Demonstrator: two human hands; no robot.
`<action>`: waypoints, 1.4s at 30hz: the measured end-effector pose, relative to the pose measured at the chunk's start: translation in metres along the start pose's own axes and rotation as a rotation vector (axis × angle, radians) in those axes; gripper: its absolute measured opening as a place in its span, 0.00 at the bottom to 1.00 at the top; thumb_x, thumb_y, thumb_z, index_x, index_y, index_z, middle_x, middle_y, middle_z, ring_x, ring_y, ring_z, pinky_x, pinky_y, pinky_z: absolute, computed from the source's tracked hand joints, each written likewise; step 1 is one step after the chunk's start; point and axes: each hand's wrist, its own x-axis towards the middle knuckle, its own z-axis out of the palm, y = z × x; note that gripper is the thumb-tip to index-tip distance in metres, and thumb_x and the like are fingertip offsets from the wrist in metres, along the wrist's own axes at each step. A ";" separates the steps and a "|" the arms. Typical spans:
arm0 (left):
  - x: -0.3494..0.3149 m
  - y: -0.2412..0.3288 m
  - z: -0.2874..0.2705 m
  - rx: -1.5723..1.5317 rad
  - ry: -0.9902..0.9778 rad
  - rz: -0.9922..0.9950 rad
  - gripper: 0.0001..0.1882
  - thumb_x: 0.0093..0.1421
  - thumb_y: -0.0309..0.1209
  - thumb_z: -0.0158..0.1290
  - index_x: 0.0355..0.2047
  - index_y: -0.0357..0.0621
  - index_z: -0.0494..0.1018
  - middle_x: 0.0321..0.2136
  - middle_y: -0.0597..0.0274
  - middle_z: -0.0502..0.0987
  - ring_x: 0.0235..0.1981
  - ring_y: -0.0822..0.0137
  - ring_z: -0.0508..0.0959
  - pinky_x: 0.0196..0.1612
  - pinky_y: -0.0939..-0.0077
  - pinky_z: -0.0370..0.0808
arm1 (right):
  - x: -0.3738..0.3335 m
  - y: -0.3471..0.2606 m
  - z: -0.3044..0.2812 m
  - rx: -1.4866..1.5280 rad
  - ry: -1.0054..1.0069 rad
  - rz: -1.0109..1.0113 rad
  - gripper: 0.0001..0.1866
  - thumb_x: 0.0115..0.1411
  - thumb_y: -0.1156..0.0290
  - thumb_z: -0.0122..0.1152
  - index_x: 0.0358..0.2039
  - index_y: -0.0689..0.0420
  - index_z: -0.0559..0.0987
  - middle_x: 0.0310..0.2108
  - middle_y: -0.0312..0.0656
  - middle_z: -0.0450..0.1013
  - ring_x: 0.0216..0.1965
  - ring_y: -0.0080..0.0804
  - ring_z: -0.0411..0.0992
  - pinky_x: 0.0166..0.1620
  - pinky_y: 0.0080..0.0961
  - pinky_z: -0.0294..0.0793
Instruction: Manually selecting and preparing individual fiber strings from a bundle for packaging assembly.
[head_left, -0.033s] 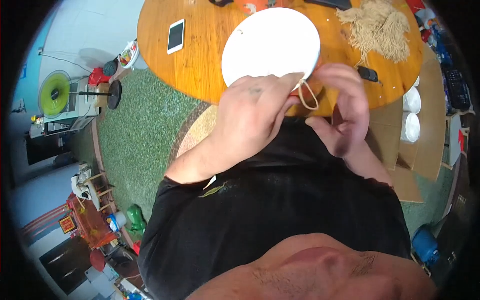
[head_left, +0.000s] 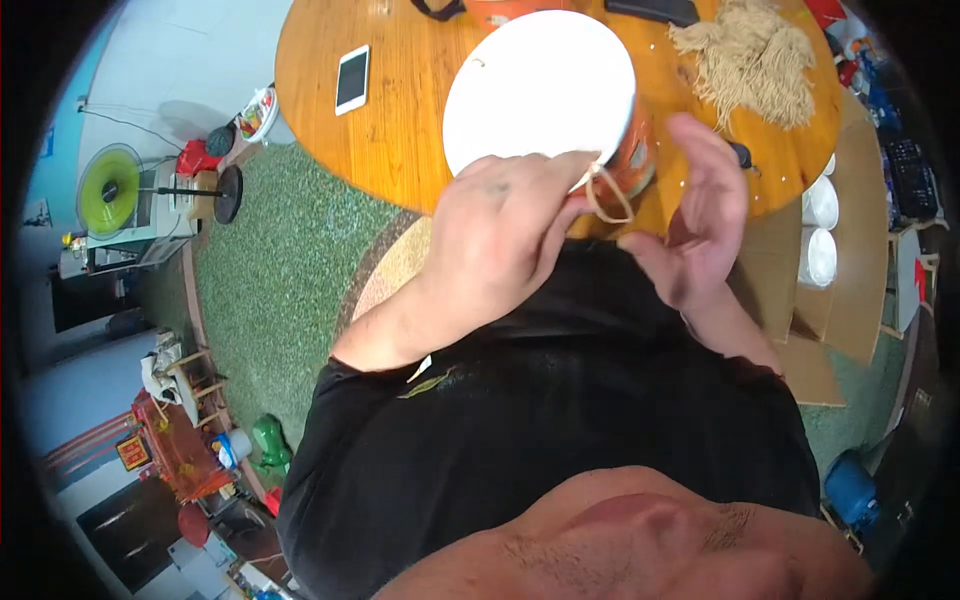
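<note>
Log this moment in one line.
Left hand: holds cord loop at white-topped container; right hand: open, apart from loop; table: phone, yarn

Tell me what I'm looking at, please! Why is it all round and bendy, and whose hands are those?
There's no robot here, just a person using two bare hands. The camera is worn on that person's head and looks down. Its very wide lens makes straight edges bend.

The left hand is at the near edge of an orange tub with a round white top. It seems to pinch some tan string, and a small loop sticks out by its fingertips. The right hand is open beside the tub and doesn't seem to hold anything.

On the wooden table there's also a white phone on the left and a tan pile of yarn on the right.
</note>
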 end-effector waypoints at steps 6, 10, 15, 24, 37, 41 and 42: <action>-0.002 0.006 0.005 -0.476 -0.083 -0.064 0.12 0.57 0.22 0.67 0.40 0.40 0.77 0.32 0.55 0.82 0.33 0.56 0.83 0.36 0.70 0.77 | -0.057 0.022 -0.029 0.835 0.195 0.821 0.64 0.45 0.42 0.82 0.75 0.53 0.54 0.74 0.38 0.56 0.73 0.40 0.57 0.74 0.48 0.56; -0.004 -0.005 0.020 -0.605 -0.081 0.028 0.15 0.52 0.25 0.70 0.38 0.43 0.75 0.34 0.56 0.79 0.37 0.50 0.81 0.41 0.61 0.76 | -0.043 0.015 -0.041 0.932 0.100 0.787 0.50 0.57 0.46 0.74 0.73 0.51 0.59 0.70 0.38 0.64 0.72 0.36 0.59 0.74 0.49 0.55; 0.002 -0.023 0.013 -0.142 0.015 -0.119 0.24 0.51 0.30 0.73 0.40 0.41 0.69 0.47 0.44 0.74 0.51 0.45 0.76 0.51 0.58 0.75 | 0.014 0.031 -0.091 0.596 0.388 0.682 0.41 0.62 0.53 0.68 0.70 0.57 0.62 0.63 0.43 0.70 0.64 0.38 0.69 0.68 0.45 0.65; -0.013 0.002 -0.061 -1.226 -0.059 -0.353 0.45 0.72 0.60 0.43 0.72 0.31 0.55 0.68 0.34 0.63 0.71 0.46 0.62 0.73 0.53 0.56 | 0.298 0.025 -0.172 -0.840 -0.072 0.195 0.52 0.56 0.47 0.72 0.70 0.69 0.60 0.69 0.59 0.62 0.69 0.45 0.63 0.69 0.37 0.61; 0.064 0.093 -0.140 -2.003 -0.454 -0.294 0.56 0.60 0.74 0.43 0.68 0.31 0.60 0.56 0.37 0.75 0.60 0.50 0.74 0.65 0.58 0.68 | 0.464 0.125 -0.059 -0.944 -0.241 0.155 0.62 0.41 0.45 0.81 0.68 0.69 0.63 0.63 0.63 0.69 0.64 0.52 0.69 0.67 0.40 0.67; 0.042 0.061 -0.161 -1.962 -0.365 -0.159 0.52 0.63 0.68 0.43 0.67 0.27 0.60 0.55 0.31 0.73 0.58 0.44 0.75 0.61 0.54 0.71 | 0.460 0.162 -0.044 -1.043 -0.146 0.076 0.57 0.47 0.43 0.77 0.66 0.70 0.65 0.62 0.65 0.69 0.65 0.56 0.68 0.66 0.41 0.67; 0.032 0.047 -0.174 -1.967 -0.347 -0.131 0.51 0.64 0.67 0.43 0.66 0.26 0.60 0.55 0.29 0.73 0.57 0.43 0.75 0.60 0.52 0.72 | 0.456 0.170 -0.049 -1.009 -0.054 -0.013 0.55 0.50 0.42 0.75 0.65 0.71 0.65 0.61 0.66 0.69 0.64 0.57 0.68 0.66 0.42 0.67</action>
